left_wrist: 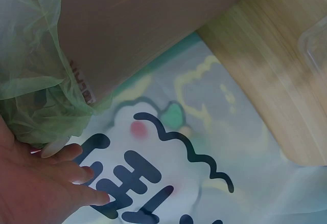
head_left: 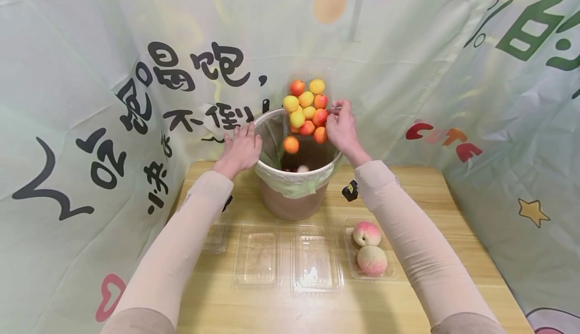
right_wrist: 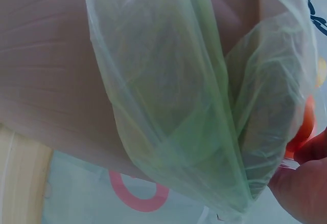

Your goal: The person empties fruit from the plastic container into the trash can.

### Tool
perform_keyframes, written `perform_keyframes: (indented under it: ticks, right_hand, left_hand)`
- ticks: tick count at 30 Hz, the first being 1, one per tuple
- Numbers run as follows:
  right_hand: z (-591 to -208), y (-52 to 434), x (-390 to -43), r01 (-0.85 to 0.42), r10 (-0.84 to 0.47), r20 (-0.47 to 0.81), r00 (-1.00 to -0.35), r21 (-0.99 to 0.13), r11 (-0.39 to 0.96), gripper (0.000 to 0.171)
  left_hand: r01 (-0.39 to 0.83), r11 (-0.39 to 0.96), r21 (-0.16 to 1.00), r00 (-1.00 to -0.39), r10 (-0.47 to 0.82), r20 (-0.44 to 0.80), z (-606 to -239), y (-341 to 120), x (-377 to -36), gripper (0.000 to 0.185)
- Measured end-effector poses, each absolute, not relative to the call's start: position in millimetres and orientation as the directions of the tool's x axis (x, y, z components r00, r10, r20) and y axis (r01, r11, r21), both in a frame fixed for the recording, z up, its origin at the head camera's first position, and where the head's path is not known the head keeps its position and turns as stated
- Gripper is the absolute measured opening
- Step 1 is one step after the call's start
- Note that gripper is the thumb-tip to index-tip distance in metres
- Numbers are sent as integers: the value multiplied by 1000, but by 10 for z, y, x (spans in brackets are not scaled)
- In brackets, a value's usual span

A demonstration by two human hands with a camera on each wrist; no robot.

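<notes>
A bin [head_left: 293,198] stands at the back of the table, lined with a thin green bag [head_left: 290,187] folded over its rim. My right hand [head_left: 343,128] pinches the edge of a clear plastic box [head_left: 290,79], tipped steeply over the bin. Small round yellow, orange and red fruits [head_left: 306,99] are in and along it; one orange fruit [head_left: 291,145] is lower, over the bin's opening. My left hand [head_left: 242,148] rests at the bin's left rim, its fingers [left_wrist: 76,198] extended beside the bag. A pale round thing [head_left: 302,169] shows inside the bin.
Two peaches [head_left: 372,260] lie in a clear box at the right of the table [head_left: 272,309]. Several more clear boxes [head_left: 317,261] stand in a row before the bin. Printed cloth [head_left: 385,62] hangs close behind and at both sides.
</notes>
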State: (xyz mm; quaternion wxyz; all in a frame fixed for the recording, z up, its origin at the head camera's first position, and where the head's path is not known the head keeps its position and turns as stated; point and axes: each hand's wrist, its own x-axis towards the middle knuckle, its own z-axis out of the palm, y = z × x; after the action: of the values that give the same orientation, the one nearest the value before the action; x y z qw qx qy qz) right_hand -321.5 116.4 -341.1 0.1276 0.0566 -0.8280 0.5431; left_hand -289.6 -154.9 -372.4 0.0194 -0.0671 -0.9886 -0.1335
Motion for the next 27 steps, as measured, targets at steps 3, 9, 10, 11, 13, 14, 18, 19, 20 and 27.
perform_keyframes:
  ticks: [3, 9, 10, 11, 13, 14, 18, 19, 20, 27]
  right_hand:
    - [-3408, 1169, -3212, -232, 42, 269, -962, -890, 392, 32]
    - [-3398, 1175, -3201, -230, 46, 266, -963, -898, 376, 34]
    - [-3395, 1174, -3200, -231, 49, 268, -962, -898, 375, 34]
    - [-3393, 1173, -3199, -231, 51, 269, -962, -898, 375, 34]
    - [-3389, 1168, -3200, -230, 54, 268, -962, -899, 372, 34]
    - [-3387, 1164, -3201, -229, 55, 268, -962, -900, 370, 34]
    - [-3383, 1152, -3205, -226, 57, 263, -963, -904, 362, 34]
    - [-3384, 1149, -3208, -226, 57, 263, -963, -905, 360, 34]
    - [-3385, 1146, -3209, -226, 57, 263, -963, -906, 358, 34]
    - [-3398, 1131, -3212, -241, 72, 281, -957, -908, 341, 31]
  left_hand:
    - [137, 956, 259, -990, 128, 51, -3721, -1547, -2902, 68]
    - [134, 955, 264, -991, 128, 41, -3725, -1547, -2902, 70]
    - [134, 955, 265, -991, 128, 43, -3725, -1548, -2900, 70]
    - [135, 955, 265, -991, 128, 43, -3726, -1549, -2899, 70]
    - [136, 955, 263, -991, 128, 46, -3728, -1553, -2901, 70]
    - [136, 955, 264, -991, 128, 47, -3729, -1555, -2903, 70]
    - [134, 955, 264, -991, 125, 49, -3732, -1561, -2902, 69]
    - [133, 955, 266, -991, 124, 50, -3732, -1562, -2901, 69]
    - [132, 955, 265, -991, 124, 50, -3731, -1562, -2900, 70]
    - [140, 954, 265, -990, 130, 55, -3725, -1556, -2901, 70]
